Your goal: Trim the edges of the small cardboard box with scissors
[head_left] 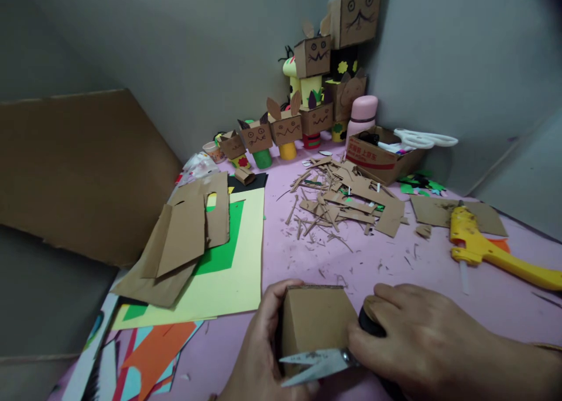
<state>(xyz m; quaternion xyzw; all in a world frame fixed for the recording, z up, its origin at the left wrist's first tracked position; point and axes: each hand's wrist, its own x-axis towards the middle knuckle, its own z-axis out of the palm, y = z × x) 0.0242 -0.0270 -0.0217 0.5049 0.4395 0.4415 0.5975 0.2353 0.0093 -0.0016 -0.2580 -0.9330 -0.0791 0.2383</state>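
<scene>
Small brown cardboard box (314,322) sits on the pink tabletop (395,266) between the hands: left hand (259,348) grips its side, right hand (421,342) is closed around black-handled steel scissors (316,366), blades parted at its lower edge. A clean cut likely needs a steady hold and short snips.

On the pink tabletop (285,254) I see a yellow glue gun (492,246) at right, cardboard scraps (342,202) heaped mid-way, coloured paper sheets (228,272) at left, and box-headed cardboard figures (307,96) in the corner.
</scene>
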